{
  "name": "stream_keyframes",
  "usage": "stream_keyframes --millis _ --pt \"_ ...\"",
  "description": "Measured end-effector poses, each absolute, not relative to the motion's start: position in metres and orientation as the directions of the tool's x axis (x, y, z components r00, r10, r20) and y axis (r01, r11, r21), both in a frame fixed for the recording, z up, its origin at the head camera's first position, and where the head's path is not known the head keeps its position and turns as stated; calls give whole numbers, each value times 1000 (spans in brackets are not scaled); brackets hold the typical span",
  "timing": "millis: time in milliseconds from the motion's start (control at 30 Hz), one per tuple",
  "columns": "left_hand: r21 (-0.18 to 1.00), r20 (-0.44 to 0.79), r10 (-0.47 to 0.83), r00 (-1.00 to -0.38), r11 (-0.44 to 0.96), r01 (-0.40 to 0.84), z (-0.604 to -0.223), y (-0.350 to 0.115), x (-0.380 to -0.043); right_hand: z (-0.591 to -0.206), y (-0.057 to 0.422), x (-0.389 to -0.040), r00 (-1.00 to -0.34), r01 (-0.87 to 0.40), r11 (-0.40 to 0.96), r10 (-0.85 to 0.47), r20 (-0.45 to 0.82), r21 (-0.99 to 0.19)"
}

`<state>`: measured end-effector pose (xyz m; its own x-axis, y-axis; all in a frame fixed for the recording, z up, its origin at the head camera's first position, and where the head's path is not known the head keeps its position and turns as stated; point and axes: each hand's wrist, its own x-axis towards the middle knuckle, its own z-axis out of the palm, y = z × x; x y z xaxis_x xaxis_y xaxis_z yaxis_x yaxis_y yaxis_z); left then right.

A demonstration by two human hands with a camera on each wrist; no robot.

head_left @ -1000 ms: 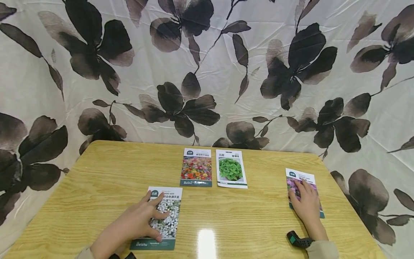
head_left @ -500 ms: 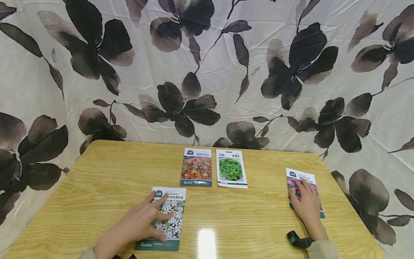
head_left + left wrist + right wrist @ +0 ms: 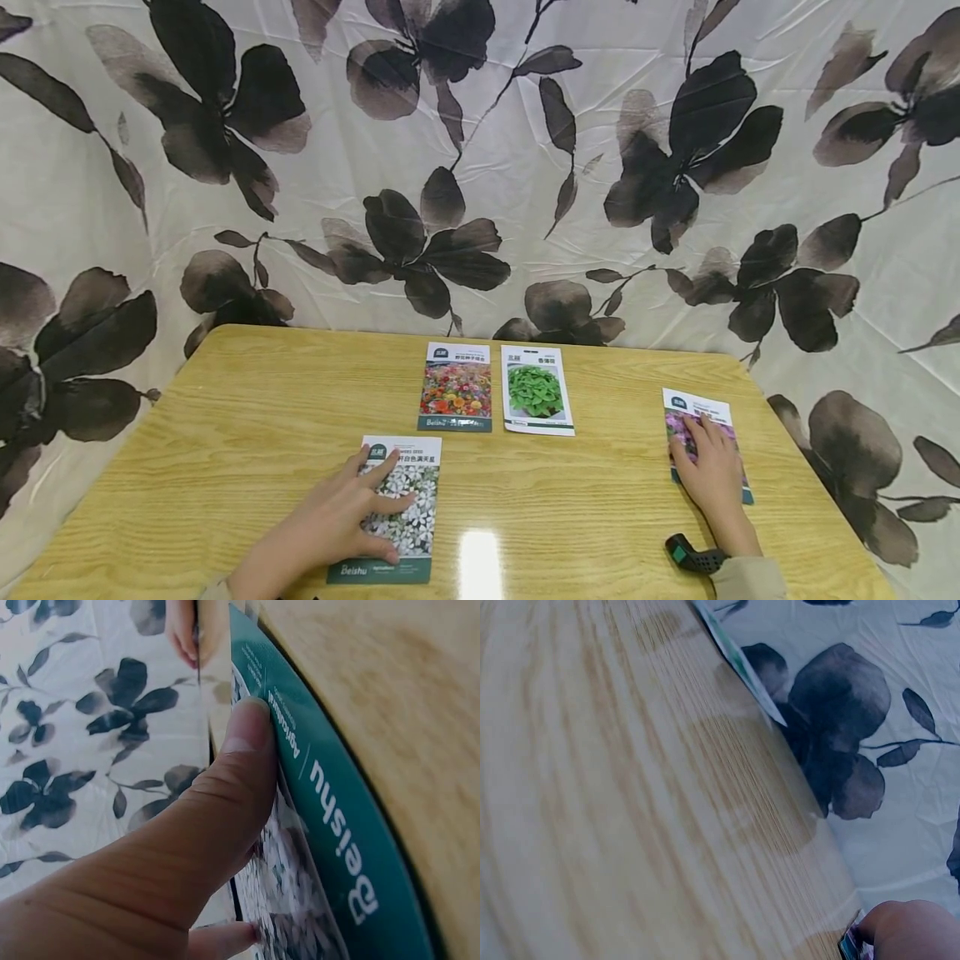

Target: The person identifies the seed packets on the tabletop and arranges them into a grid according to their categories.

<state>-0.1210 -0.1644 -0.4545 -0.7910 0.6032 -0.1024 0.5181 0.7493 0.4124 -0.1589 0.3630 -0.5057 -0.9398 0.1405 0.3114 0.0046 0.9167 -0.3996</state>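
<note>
With fingers spread, my left hand [image 3: 341, 510] presses on a white-flower seed packet [image 3: 412, 517] that lies on the table. Up close in the left wrist view, the thumb [image 3: 247, 731] rests on the packet near its green band [image 3: 341, 832]. Over at the right, my right hand [image 3: 712, 467] rests on a purple-flower seed packet [image 3: 678, 402], its fingers laid across the picture and hiding part of it. Only a piece of this hand [image 3: 919, 930] and a packet corner show in the right wrist view.
A mixed-flower seed packet [image 3: 455, 387] and a green-leaf seed packet [image 3: 536, 390] lie side by side near the far edge of the wooden table [image 3: 225, 417]. Behind the table hangs a flower-print cloth [image 3: 480, 167]. A black strap device [image 3: 693, 557] is at the right wrist.
My left hand has slid the white-flower seed packet to the right across the table, with its fingers still spread on it. The right hand and the other packets stay in place.
</note>
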Motion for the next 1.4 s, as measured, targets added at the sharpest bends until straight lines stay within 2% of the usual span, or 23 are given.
stream_keyframes --millis 267,733,1400 --pt "468 -111 605 -789 731 495 -456 -161 -119 -505 363 -159 -940 4 916 140 311 -400" --pt "452 -113 593 -797 745 491 -457 -158 -118 -507 363 -160 -940 11 916 147 309 -402" --pt "421 -51 611 -790 731 537 -464 -157 -117 -506 363 -161 -938 3 917 141 316 -400"
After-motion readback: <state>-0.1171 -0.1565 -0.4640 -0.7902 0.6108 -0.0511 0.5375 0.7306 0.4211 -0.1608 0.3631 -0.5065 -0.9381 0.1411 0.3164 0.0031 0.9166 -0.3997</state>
